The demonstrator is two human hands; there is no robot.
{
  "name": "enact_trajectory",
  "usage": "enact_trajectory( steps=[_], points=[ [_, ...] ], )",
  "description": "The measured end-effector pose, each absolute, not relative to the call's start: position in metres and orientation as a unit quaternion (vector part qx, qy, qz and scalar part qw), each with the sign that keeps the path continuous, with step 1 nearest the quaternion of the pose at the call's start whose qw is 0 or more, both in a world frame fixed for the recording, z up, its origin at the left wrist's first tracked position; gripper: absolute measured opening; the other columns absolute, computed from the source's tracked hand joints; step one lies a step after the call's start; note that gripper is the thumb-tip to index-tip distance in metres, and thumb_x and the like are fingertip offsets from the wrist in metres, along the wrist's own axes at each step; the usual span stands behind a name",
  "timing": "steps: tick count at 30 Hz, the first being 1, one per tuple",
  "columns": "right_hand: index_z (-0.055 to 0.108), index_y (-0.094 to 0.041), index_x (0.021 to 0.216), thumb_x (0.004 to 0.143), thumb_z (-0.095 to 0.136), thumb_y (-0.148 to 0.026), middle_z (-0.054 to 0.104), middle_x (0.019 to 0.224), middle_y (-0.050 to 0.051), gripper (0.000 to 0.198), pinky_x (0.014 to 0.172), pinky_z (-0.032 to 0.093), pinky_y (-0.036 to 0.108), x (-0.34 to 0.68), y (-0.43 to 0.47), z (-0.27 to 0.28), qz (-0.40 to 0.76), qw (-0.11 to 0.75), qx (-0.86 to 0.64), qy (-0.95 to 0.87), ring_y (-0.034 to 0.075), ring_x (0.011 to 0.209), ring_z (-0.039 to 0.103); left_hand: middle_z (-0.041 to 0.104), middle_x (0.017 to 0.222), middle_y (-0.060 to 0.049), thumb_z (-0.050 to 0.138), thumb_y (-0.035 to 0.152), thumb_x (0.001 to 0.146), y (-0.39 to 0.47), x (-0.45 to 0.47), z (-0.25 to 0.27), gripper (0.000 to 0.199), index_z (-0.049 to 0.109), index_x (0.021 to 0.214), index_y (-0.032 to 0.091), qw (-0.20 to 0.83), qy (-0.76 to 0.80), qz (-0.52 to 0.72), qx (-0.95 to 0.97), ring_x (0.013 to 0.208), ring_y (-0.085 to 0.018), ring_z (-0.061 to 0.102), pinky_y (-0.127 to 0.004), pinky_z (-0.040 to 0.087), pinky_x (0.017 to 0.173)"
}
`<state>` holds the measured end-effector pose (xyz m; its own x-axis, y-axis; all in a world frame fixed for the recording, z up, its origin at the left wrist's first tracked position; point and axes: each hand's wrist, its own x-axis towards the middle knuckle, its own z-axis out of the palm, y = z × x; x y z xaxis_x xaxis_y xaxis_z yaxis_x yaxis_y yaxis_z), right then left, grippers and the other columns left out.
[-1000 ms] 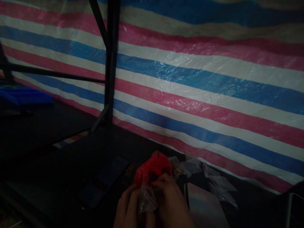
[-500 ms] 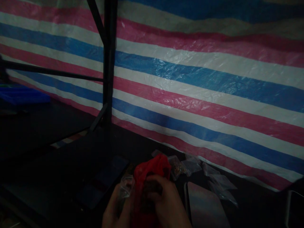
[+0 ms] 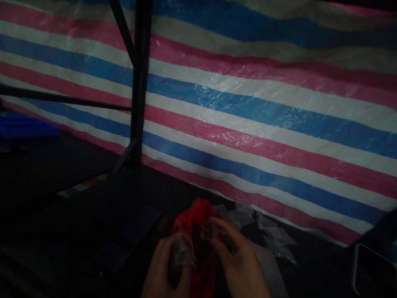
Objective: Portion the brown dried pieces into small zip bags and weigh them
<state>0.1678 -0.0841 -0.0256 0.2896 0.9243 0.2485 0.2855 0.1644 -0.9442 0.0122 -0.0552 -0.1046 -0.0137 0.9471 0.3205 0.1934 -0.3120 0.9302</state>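
Note:
My left hand (image 3: 159,267) is closed on a small clear plastic bag (image 3: 184,248), its mouth gaping toward the right. Between thumb and fingers, my right hand (image 3: 243,263) pinches a small clear round cup (image 3: 207,230) with brownish bits in it, too dark to name. The cup is to the right of the plastic bag, apart from it. Behind and beneath both hands lies a red bag (image 3: 198,210), with dark contents showing in its opening.
Several clear small bags (image 3: 276,236) lie to the right by the striped sheet (image 3: 248,136). A pale flat rounded object (image 3: 272,271) is partly behind my right hand. A dark flat slab (image 3: 130,238) lies left, a light-rimmed object (image 3: 374,269) far right. A black post (image 3: 138,91) stands behind; a blue tray (image 3: 27,126) sits far left.
My right hand has come up from the red bag's opening, and the round cup now shows in its fingers. My left hand has shifted right with the plastic bag. The camera view has shifted slightly.

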Motion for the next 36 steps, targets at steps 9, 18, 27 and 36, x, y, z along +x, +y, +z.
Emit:
enact_trajectory(
  steps=[9,18,27,36],
  points=[
    [0.085,-0.029,0.106,0.076,0.058,0.009,0.079,0.123,0.004,0.055,0.108,0.055,0.034,0.141,-0.093,-0.010,0.210,0.504,-0.597,-0.588,0.022,0.119,0.073,0.078,0.113,-0.010,0.060,0.044,0.092,-0.054,0.017,-0.099,0.033,0.073,0.116,0.025,0.243,0.459,0.546,0.657,0.105,-0.029,0.077,-0.047,0.065,0.089],
    [0.085,-0.029,0.108,0.078,0.056,0.008,0.078,0.122,0.004,0.056,0.104,0.057,0.032,0.148,-0.094,-0.012,0.191,0.509,-0.585,-0.602,0.022,0.117,0.074,0.078,0.107,-0.009,0.058,0.043,0.091,-0.053,0.016,-0.096,0.031,0.073,0.111,0.025,0.240,0.461,0.556,0.649,0.100,-0.029,0.078,-0.048,0.067,0.084],
    [0.085,-0.029,0.107,0.076,0.059,0.009,0.078,0.122,0.003,0.055,0.107,0.055,0.033,0.141,-0.093,-0.013,0.191,0.512,-0.606,-0.578,0.022,0.117,0.073,0.078,0.110,-0.009,0.061,0.041,0.088,-0.055,0.015,-0.095,0.032,0.073,0.113,0.025,0.250,0.456,0.555,0.650,0.102,-0.029,0.077,-0.047,0.066,0.087],
    [0.075,-0.022,0.130,0.087,0.062,-0.006,0.073,0.138,0.010,0.048,0.116,0.050,0.046,0.157,-0.087,-0.038,0.188,0.485,-0.658,-0.544,0.030,0.131,0.067,0.072,0.122,-0.008,0.063,0.049,0.095,-0.054,0.008,-0.102,0.036,0.068,0.122,0.026,0.291,0.472,0.577,0.600,0.113,-0.029,0.072,-0.046,0.061,0.097]
  ],
)
